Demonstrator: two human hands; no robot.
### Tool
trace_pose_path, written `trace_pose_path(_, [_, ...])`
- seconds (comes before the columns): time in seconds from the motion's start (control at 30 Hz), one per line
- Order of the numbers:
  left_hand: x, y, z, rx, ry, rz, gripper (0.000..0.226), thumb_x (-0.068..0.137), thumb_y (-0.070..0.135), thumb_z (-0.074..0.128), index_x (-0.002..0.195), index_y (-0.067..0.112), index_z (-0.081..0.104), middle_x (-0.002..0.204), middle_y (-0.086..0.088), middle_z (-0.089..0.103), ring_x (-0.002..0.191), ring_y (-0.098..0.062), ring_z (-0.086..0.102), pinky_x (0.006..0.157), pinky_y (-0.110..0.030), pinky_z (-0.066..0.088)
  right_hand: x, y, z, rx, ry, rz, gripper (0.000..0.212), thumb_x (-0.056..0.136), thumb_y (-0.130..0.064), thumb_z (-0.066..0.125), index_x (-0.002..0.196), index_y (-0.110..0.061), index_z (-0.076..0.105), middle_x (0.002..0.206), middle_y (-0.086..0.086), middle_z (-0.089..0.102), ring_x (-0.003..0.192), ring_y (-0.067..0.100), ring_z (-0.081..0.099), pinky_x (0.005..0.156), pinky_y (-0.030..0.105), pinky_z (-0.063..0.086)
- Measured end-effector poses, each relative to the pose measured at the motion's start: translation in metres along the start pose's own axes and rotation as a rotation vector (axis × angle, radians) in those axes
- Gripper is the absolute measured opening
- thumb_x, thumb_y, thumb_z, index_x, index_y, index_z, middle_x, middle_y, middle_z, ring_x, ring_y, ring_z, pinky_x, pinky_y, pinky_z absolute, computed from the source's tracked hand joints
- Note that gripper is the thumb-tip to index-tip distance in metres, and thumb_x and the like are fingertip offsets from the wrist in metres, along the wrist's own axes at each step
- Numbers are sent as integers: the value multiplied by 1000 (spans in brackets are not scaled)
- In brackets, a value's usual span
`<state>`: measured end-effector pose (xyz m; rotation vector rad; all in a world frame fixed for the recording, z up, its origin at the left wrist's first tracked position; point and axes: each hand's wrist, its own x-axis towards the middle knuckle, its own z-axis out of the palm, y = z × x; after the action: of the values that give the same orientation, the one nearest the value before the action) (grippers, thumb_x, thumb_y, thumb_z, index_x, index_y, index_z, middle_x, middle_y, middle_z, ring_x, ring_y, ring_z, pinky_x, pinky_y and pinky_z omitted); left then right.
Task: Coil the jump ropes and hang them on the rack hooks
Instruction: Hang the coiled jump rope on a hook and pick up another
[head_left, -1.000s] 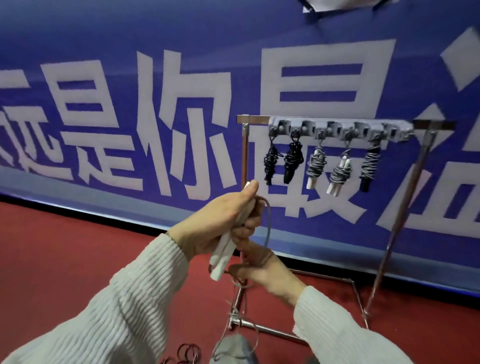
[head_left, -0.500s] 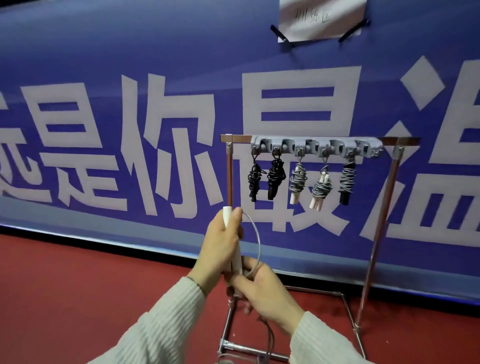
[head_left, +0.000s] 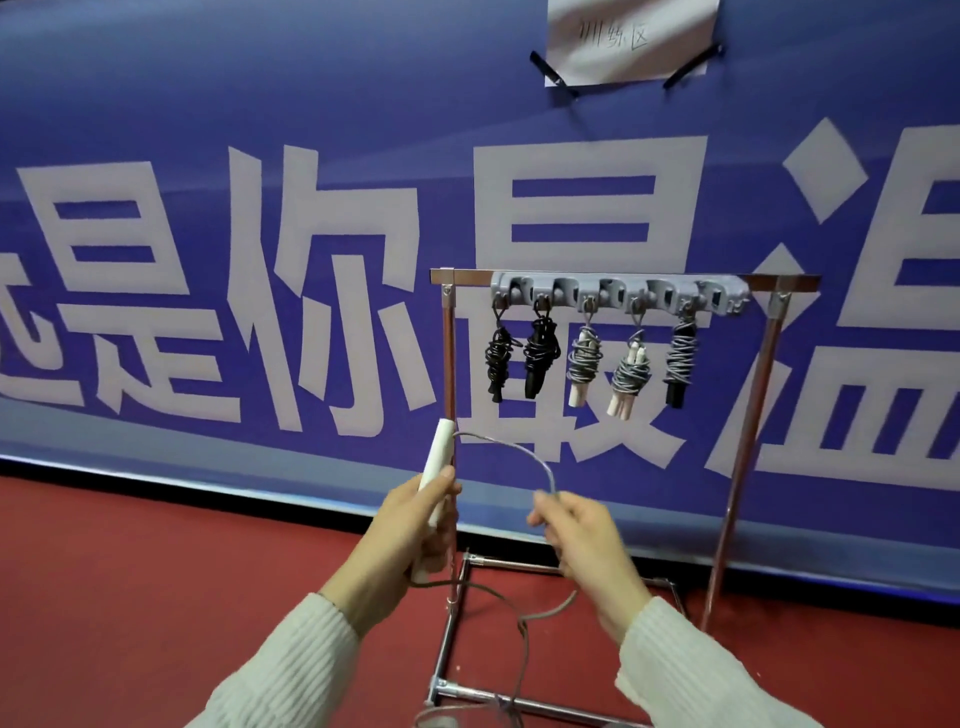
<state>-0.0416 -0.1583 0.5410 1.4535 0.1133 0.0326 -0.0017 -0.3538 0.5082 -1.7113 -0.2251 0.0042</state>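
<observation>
Left hand (head_left: 415, 525) grips the white handles (head_left: 434, 478) of a loose jump rope, fingers curled round them, top end tilted up toward the near-left post of the rack (head_left: 623, 283); right hand (head_left: 582, 535) pinches the grey cord (head_left: 504, 444) just right of it, fingertips closed on the line; the cord arches from the handle top over to the right hand, then drops in slack loops toward the red floor (head_left: 130, 597) and the rack's base bars.

Five coiled ropes hang on the grey hook strip (head_left: 618, 293): two black at left, then two grey with white handles, then one grey with black handles (head_left: 680, 358) at the right end; whether a free hook remains I cannot tell, possibly at the far right.

Risks, as I judge them: the trailing slack lies across the base frame and may snag on a bar or joint as it is drawn up; a jerk there could pull the cord out of the pinch or rock the light rack; wraps laid loosely round the handles may slip off the end before the tail is tucked; reaching across the hung bundles could knock one off its hook.
</observation>
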Motion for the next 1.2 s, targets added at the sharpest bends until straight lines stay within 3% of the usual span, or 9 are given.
trace_pose_path(0.2, [-5, 13, 0, -546, -243, -155, 31, 99, 40, 54, 106, 10, 58, 68, 2, 37, 42, -4, 26, 33, -14, 21, 12, 12, -11, -62, -129, 30, 10, 97, -21, 61, 95, -18, 71, 88, -5, 67, 64, 7, 57, 60, 21, 45])
trace_pose_path(0.3, [-2, 28, 15, -572, -295, -83, 35, 98, 44, 55, 108, 11, 57, 70, 2, 36, 44, -4, 27, 35, -15, 22, -1, 23, 13, 11, -403, -37, 42, 86, -25, 68, 128, -25, 64, 121, -9, 70, 105, 10, 68, 80, 24, 53])
trace_pose_path(0.4, [3, 42, 27, -642, -354, -80, 34, 100, 44, 54, 106, 12, 55, 70, 4, 36, 43, -4, 30, 36, -14, 27, -13, 34, 44, 2, -546, -49, 56, 82, -21, 79, 134, -25, 59, 98, -6, 71, 95, 14, 68, 85, 23, 52])
trace_pose_path(0.53, [13, 61, 10, -667, -367, -36, 19, 101, 32, 55, 94, 15, 55, 72, 5, 41, 48, -4, 35, 42, -14, 37, -6, 50, 44, -174, -399, 21, 14, 88, -25, 77, 98, -14, 76, 64, -7, 58, 59, 5, 53, 63, 22, 44])
trace_pose_path(0.67, [25, 92, -34, -473, -137, 186, 14, 98, 14, 54, 86, 18, 48, 68, 6, 43, 50, -5, 40, 46, -18, 41, 18, 65, 1, -455, -28, 71, 42, 98, -37, 63, 64, -11, 66, 49, -6, 51, 55, 13, 47, 59, 30, 37])
trace_pose_path(0.8, [33, 109, -73, -238, 359, 523, 3, 101, 14, 54, 99, 15, 52, 76, 4, 52, 58, -7, 49, 55, -23, 47, 23, 65, -39, 248, -5, 201, 39, 93, -14, 69, 58, -12, 51, 49, 4, 44, 55, 25, 52, 53, 25, 49])
trace_pose_path(0.93, [41, 106, -98, 18, 640, 686, 12, 102, 19, 48, 113, 14, 46, 76, 5, 49, 56, -6, 45, 49, -22, 42, 30, 84, -67, -534, -354, 147, 24, 82, -23, 82, 84, -21, 58, 69, 1, 55, 56, 15, 53, 56, 29, 45])
trace_pose_path(1.03, [43, 114, -124, -230, 661, 522, 17, 97, 6, 45, 86, 19, 41, 59, 7, 44, 46, -4, 42, 40, -17, 35, 25, 111, -95, -1317, -239, 92, 27, 87, -45, 68, 111, -37, 58, 112, -9, 69, 103, 18, 67, 85, 32, 50])
trace_pose_path(1.2, [40, 78, -96, 307, 463, 372, 6, 102, 13, 52, 108, 13, 51, 72, -2, 44, 56, -14, 41, 47, -25, 37, 19, 139, -111, -1304, -280, 325, 81, 82, -46, 73, 152, -34, 35, 146, 0, 52, 129, 20, 54, 102, 30, 44])
